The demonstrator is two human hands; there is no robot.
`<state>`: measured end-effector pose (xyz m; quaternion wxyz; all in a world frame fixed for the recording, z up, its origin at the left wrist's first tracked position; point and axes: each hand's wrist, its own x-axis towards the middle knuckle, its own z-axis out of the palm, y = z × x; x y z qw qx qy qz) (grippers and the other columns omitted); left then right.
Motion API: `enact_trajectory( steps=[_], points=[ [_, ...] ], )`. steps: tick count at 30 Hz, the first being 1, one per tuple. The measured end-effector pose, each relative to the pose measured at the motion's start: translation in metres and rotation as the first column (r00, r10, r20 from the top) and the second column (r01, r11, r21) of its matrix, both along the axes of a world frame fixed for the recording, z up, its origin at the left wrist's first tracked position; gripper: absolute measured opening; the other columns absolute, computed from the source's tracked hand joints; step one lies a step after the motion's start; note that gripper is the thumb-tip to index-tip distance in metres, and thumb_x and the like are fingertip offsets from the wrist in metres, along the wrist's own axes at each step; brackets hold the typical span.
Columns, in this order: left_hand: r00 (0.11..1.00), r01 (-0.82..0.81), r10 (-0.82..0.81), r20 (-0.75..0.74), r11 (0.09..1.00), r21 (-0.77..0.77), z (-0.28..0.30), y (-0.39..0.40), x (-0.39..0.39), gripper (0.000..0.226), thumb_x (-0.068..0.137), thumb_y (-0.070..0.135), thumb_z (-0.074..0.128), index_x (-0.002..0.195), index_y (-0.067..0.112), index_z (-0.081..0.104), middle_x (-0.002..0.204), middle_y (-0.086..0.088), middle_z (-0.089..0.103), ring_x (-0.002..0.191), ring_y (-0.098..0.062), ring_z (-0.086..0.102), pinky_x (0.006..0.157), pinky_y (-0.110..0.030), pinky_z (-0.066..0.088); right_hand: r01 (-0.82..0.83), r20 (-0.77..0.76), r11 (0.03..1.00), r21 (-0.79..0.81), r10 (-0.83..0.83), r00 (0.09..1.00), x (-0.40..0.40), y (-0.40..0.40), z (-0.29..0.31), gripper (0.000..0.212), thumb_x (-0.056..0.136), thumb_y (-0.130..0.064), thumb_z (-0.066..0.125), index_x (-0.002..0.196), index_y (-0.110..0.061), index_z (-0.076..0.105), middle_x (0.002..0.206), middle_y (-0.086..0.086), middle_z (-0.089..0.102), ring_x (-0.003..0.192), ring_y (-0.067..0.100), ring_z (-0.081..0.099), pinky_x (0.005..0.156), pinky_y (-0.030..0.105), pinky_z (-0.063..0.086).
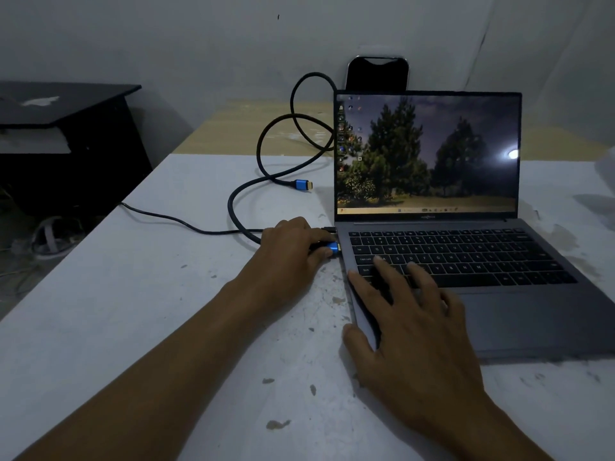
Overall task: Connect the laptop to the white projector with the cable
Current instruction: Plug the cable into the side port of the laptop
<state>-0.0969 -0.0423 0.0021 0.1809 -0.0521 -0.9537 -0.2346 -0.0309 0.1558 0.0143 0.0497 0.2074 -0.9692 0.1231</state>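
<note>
An open grey laptop (519, 314) sits on the white table (166, 294), its screen lit with a tree wallpaper. My left hand (293, 241) grips the blue plug (331, 248) of a thick black cable (246, 194) against the laptop's left edge. The cable loops back across the table, and its other blue plug (302, 185) lies loose left of the screen. My right hand (412, 327) rests flat, fingers spread, on the laptop's front left corner and keyboard. No white projector is in view.
A thin black cord (173, 221) runs from the table's left edge to the laptop's left side. A dark phone-like object (377, 74) stands behind the screen against the wall. A black stand (66, 134) is at left, with white cables on the floor.
</note>
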Motion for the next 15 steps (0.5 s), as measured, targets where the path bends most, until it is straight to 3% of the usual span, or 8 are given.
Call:
enact_trajectory(
  steps=[3, 11, 15],
  points=[
    [0.999, -0.031, 0.031, -0.019, 0.999, 0.011, -0.0018, 0.0035, 0.0011, 0.03, 0.098, 0.033, 0.059, 0.126, 0.026, 0.069, 0.091, 0.006, 0.051, 0.095, -0.02, 0.054, 0.085, -0.038, 0.041, -0.013, 0.002, 1.0, 0.005, 0.013, 1.0, -0.0004, 0.0003, -0.0018, 0.073, 0.081, -0.065, 0.017, 0.152, -0.046, 0.019, 0.165, -0.01, 0.011, 0.15, 0.023, -0.002, 0.115, 0.048, 0.004],
    [0.999, -0.041, 0.041, -0.035, 0.999, 0.009, -0.0037, 0.0054, -0.0017, 0.03, 0.098, 0.032, 0.059, 0.127, 0.03, 0.068, 0.098, 0.001, 0.063, 0.095, -0.02, 0.055, 0.082, -0.038, 0.04, -0.008, -0.009, 1.0, -0.021, 0.008, 1.0, -0.001, 0.0017, -0.0047, 0.07, 0.083, -0.063, 0.027, 0.149, -0.042, 0.032, 0.162, -0.006, 0.025, 0.15, 0.027, 0.01, 0.116, 0.054, 0.01],
    [0.996, -0.057, 0.058, -0.069, 0.998, 0.018, -0.0033, 0.0078, -0.0001, 0.03, 0.097, 0.03, 0.061, 0.125, 0.026, 0.07, 0.093, 0.002, 0.06, 0.094, -0.021, 0.056, 0.081, -0.036, 0.04, -0.008, -0.011, 1.0, -0.018, 0.007, 1.0, -0.0013, 0.0007, -0.0061, 0.068, 0.083, -0.062, 0.027, 0.147, -0.041, 0.036, 0.161, -0.005, 0.028, 0.149, 0.027, 0.011, 0.116, 0.056, 0.008]
  ],
)
